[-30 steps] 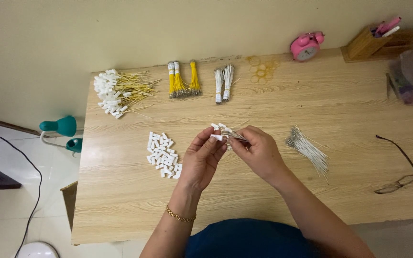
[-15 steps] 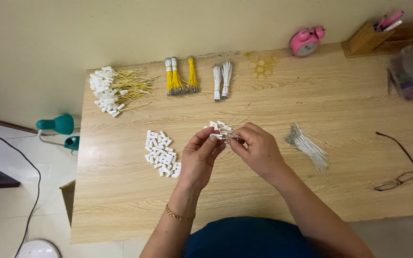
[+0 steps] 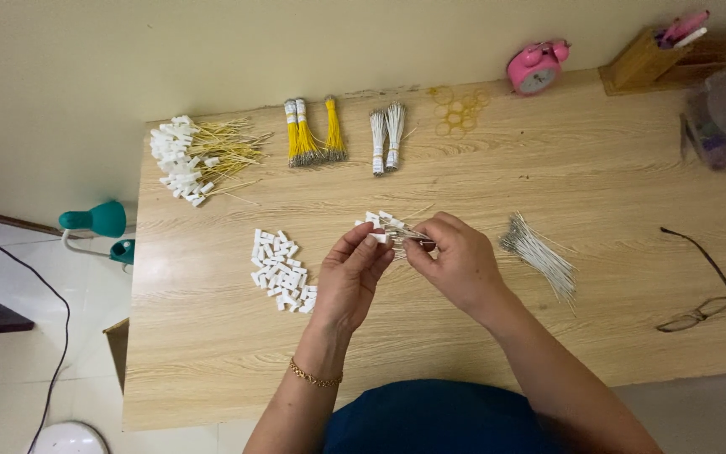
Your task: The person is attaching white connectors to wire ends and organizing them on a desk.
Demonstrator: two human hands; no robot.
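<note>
White wires point(image 3: 397, 230) with small white connectors on their ends are held in a small bunch above the middle of the bench point(image 3: 598, 168), pinched between both hands. The left hand point(image 3: 353, 277) has its fingers point(image 3: 373, 244) closed on a white connector at the bunch's near end, and the right hand point(image 3: 457, 262) has its fingers point(image 3: 420, 249) clamped on the wires just beside it, the two hands nearly touching.

A heap of loose connectors point(image 3: 281, 271) lies at 9 o'clock from the hands, near the left one. A fan of loose white wires point(image 3: 539, 256) lies at 3 o'clock, near the right wrist. At 12 o'clock, toward the far edge, yellow bundles point(image 3: 313, 134) and white bundles point(image 3: 386, 134) are laid side by side. A pile of yellow wires with connectors point(image 3: 195, 155) is seen at 10 o'clock. Glasses point(image 3: 703, 290) rest at 3 o'clock, well apart, and a pink clock point(image 3: 535, 67) stands at 1 o'clock by the wall.
</note>
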